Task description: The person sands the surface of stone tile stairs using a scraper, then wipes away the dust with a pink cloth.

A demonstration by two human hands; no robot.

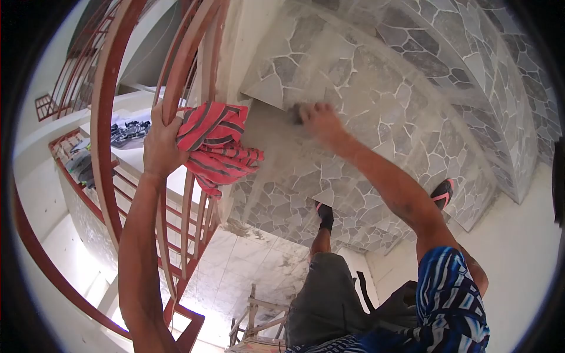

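Note:
My left hand (162, 144) is closed around a reddish-brown railing bar (183, 76). A bunched red-and-black striped cloth (218, 144) hangs from the same hand, beside the bar. Farther right, my right hand (322, 123) is lowered over a stair step and smeared by motion. Its fingers are closed on a small dark pad (296, 113), too blurred for its exact kind. The pad is at the edge of a step tiled in grey stone pattern with pale joints (371, 112). Greyish dust or paste coats parts of the tiles around it.
Stone-patterned steps and risers (424, 41) climb to the upper right beside a white wall (518, 235). My feet, in dark shoes (442, 194), stand on different steps. Railings line the left side, with clothes (129, 132) beyond them. A wooden frame (256, 315) stands below.

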